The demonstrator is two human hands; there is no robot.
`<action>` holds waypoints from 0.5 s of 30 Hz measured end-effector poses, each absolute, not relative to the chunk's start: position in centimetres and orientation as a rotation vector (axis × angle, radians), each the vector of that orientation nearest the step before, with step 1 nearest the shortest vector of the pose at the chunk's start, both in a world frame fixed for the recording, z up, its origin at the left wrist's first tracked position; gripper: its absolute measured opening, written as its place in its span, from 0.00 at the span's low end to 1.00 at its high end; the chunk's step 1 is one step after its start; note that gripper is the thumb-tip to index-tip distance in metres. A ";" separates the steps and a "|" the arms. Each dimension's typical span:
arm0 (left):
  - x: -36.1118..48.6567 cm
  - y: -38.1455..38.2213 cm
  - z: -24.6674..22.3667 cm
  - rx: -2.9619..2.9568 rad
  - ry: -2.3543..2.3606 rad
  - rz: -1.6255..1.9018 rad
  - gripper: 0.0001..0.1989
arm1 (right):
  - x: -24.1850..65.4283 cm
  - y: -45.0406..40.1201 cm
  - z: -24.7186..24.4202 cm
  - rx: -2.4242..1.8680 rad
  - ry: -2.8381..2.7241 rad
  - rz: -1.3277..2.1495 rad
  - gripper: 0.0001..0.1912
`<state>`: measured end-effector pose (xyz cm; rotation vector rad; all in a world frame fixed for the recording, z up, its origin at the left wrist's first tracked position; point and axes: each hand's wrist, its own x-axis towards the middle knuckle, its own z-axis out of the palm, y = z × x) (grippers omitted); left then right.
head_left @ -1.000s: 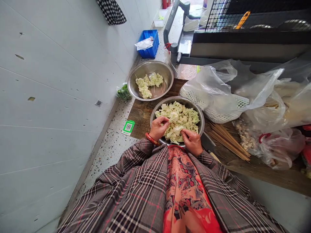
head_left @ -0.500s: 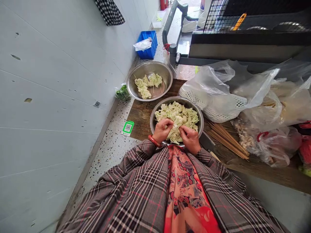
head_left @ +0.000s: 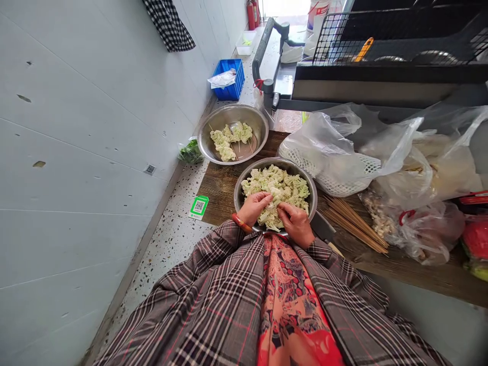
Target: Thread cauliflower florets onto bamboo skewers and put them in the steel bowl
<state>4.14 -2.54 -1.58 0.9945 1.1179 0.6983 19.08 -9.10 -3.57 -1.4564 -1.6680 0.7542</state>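
Note:
Over a steel bowl heaped with cauliflower florets, my two hands work close together. My left hand, with a reddish bangle at the wrist, is closed in a pinch on a cauliflower floret. From the other side, the bent fingers of my right hand pinch the same small piece, partly hidden by the fingertips. A wider steel basin stands beyond, holding several skewered cauliflower pieces. To the right of the bowl lies a bundle of wooden skewers.
Between the bowl and the skewers lies a knife, partly covered by my sleeve. Plastic bags crowd the right side. A blue basket stands at the back by the wall, near a black metal frame. A green QR card lies left.
My left fingers have stretched out somewhat from a tighter curl, and the floret between my hands sits lower. The whole view has shifted slightly, with the scene lower in the picture.

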 end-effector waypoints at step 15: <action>2.7 -0.7 -4.9 1.275 1.228 0.572 0.18 | 21.8 -9.9 -5.6 -1.656 -1.099 0.857 0.19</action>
